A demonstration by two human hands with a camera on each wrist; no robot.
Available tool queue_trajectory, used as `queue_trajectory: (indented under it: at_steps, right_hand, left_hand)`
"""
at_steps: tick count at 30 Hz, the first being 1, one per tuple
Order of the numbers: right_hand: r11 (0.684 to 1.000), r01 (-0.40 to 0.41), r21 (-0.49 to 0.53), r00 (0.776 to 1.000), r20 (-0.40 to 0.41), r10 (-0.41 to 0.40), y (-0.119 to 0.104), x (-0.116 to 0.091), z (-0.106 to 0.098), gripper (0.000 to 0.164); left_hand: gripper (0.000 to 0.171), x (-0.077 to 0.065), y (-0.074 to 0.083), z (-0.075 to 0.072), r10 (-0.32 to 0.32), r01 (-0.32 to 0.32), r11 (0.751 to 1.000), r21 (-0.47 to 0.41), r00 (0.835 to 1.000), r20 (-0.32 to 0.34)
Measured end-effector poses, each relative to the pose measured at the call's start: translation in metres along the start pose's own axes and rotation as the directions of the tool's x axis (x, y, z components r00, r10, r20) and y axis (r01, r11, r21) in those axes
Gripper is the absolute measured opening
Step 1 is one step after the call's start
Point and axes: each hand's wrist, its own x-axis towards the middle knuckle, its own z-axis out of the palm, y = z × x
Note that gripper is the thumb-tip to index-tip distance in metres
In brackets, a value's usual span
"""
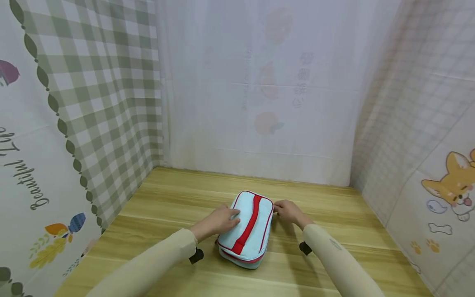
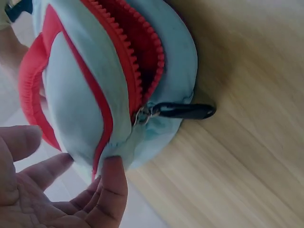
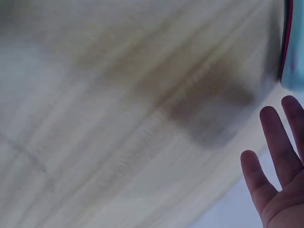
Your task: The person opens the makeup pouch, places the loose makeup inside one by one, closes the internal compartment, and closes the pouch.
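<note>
A light blue zippered bag (image 1: 243, 229) with red piping and a red carry strap (image 1: 249, 226) lies flat on the table, strap side up. My left hand (image 1: 222, 219) rests on its left edge, with the thumb and a finger reaching over the top. In the left wrist view the red zipper (image 2: 135, 57) gapes along one side, and its black pull (image 2: 185, 111) lies near the fingertips. My right hand (image 1: 289, 211) is at the bag's upper right edge. The right wrist view shows its fingers (image 3: 275, 137) spread and fairly straight, close to the bag; contact there is unclear.
The wood-grain table (image 1: 178, 187) reaches back to a white cloth (image 1: 222, 103). A green checked cloth (image 1: 100, 82) hangs on the left, and a cloth with a cartoon dog (image 1: 456, 181) hangs on the right.
</note>
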Motion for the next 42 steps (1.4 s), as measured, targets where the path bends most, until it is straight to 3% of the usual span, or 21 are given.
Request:
queue_trajectory:
  at_steps: [4,7,10,12,17,22,27,34,42]
  right_hand:
    - [0.999,-0.048,-0.002,0.999,-0.021,0.048,-0.001,0.002,-0.006,0.025]
    - [0.998,-0.055,0.005,0.998,-0.022,0.055,-0.003,0.003,-0.009,0.025]
    - [1.000,-0.021,-0.010,1.000,-0.019,0.021,-0.004,0.004,-0.009,0.024]
    - [1.000,-0.003,-0.021,1.000,-0.017,0.003,-0.003,0.005,-0.007,0.023]
    - [0.999,0.015,-0.047,1.000,-0.014,-0.015,-0.003,0.006,-0.005,0.023]
    - [0.996,0.049,-0.070,0.999,-0.020,-0.050,-0.002,0.008,-0.005,0.023]
    - [0.992,0.067,-0.104,0.997,-0.026,-0.070,0.000,0.009,-0.006,0.022]
    - [0.986,0.079,-0.147,0.996,-0.020,-0.083,0.000,0.006,-0.009,0.021]
    - [0.982,0.091,-0.167,0.995,-0.026,-0.097,0.005,0.000,-0.011,0.021]
  left_hand:
    - [0.036,0.003,0.002,-0.002,-0.026,0.026,0.999,0.026,1.000,0.015]
    - [0.032,0.011,-0.002,-0.005,-0.043,0.045,0.996,0.075,0.999,-0.023]
    - [0.034,0.023,-0.007,-0.008,-0.011,0.020,0.994,0.103,0.997,-0.082]
    - [0.043,0.033,-0.011,-0.009,0.019,-0.010,0.995,0.103,0.996,-0.082]
    - [0.065,0.058,-0.012,-0.011,0.059,-0.062,0.996,0.057,0.997,0.051]
    - [0.067,0.075,-0.006,-0.010,0.052,-0.063,0.996,0.059,0.983,0.175]
    - [0.067,0.079,-0.004,-0.010,0.038,-0.046,0.998,0.031,0.975,0.221]
    - [0.067,0.075,-0.009,-0.008,0.015,-0.008,0.999,-0.032,0.974,0.224]
    - [0.068,0.075,-0.009,-0.002,-0.028,0.036,0.999,-0.030,0.970,0.241]
